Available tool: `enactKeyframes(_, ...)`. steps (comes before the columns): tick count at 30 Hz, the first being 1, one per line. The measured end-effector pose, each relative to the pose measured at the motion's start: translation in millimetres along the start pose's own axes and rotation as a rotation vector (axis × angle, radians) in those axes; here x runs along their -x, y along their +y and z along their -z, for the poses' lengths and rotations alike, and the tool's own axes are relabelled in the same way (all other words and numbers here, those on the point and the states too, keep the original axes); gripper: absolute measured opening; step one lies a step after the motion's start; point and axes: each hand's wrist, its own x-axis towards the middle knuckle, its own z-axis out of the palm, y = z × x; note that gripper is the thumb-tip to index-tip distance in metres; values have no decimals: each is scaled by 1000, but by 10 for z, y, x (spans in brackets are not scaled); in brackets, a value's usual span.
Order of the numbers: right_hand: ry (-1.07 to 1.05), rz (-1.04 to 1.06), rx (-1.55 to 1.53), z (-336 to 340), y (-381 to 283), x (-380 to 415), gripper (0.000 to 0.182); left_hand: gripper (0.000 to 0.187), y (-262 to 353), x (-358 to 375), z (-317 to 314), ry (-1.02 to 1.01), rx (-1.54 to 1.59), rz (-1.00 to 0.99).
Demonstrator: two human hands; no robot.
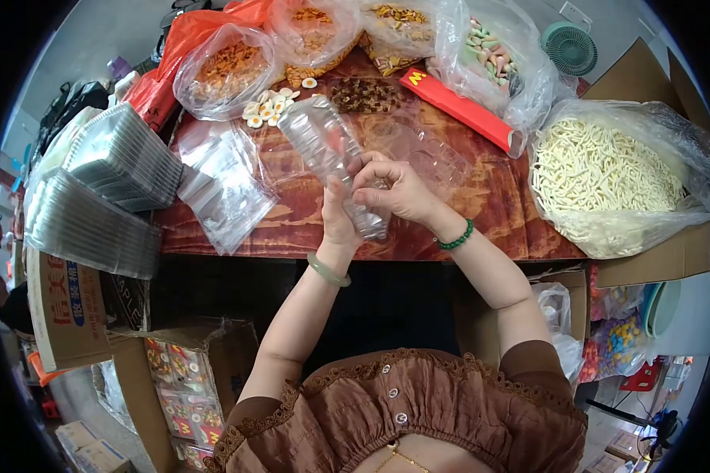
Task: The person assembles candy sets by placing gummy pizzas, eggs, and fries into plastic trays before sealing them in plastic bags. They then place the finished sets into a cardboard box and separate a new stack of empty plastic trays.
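My left hand (pixel 339 221) is closed around the lower part of a clear plastic tray (pixel 312 134) with moulded compartments, held tilted above the table. My right hand (pixel 398 189) pinches at the tray's right side, fingertips and thumb close together; whether a small piece is between them is hidden. Another clear tray (pixel 446 162) lies to the right on the red-brown tabletop (pixel 497 209). Beyond my hands are a pile of fried-egg gummies (pixel 267 110) and a patch of small dark brown candies (pixel 363 96). Flat clear plastic bags (pixel 227 185) lie left of my left hand.
Stacked clear trays (pixel 126 158) stand at the left edge. Open bags of orange candies (pixel 229 71) and twisted marshmallows (pixel 493 55) line the back, near a red carton (pixel 461 110). At right sits a bag of cream-coloured strands (pixel 607 169). Below is a box of packets (pixel 185 386).
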Motion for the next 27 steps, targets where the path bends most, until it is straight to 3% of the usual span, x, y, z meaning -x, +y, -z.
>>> enactKeyframes(2, -43, -32, -80, -21, 44, -29, 14, 88, 45, 12, -22, -15, 1, -9)
enactKeyframes(4, -42, -98, -188, -91, 44, -40, 15, 87, 80, 45, -8, 84, 56, -42)
enactKeyframes(8, -63, -169, -188, -177, -112, -11, 13, 80, 62, 107, 207, 55, -27, 12)
enactKeyframes(11, -12, 61, 226, -340, -228, 134, 14, 69, 161, 163, 36, 249, -174, -254)
enactKeyframes(15, 68, -15, 106, -116, -320, 119, 14, 75, 438, 621, 159, 324, -284, -229)
enactKeyframes(16, -50, -128, 56, 121, -306, 31, 16, 80, 531, 781, 248, 343, -270, -198)
enactKeyframes(17, -163, -241, 5, 340, -299, -43, 20, 83, 595, 873, 261, 390, -216, -302)
enactKeyframes(18, -241, -429, -15, 470, -441, -96, 22, 82, 694, 1062, 361, 312, -67, -222)
enactKeyframes(19, -237, -429, -14, 538, -366, -188, 22, 82, 779, 1245, 447, 232, 84, -145)
enactKeyframes(21, -423, -537, 327, 623, -56, -355, 24, 87, 803, 1395, 374, 219, 57, -172)
enactKeyframes(23, -417, -376, 593, 501, 263, -509, 25, 94, 668, 1494, 334, 251, 76, -148)
enactKeyframes(25, -190, -252, 777, 262, 536, -578, 25, 98, 599, 1371, -43, 275, 76, -127)
enactKeyframes(27, 33, -189, 878, 49, 415, -528, 28, 98, 406, 1259, 81, 263, 12, -66)
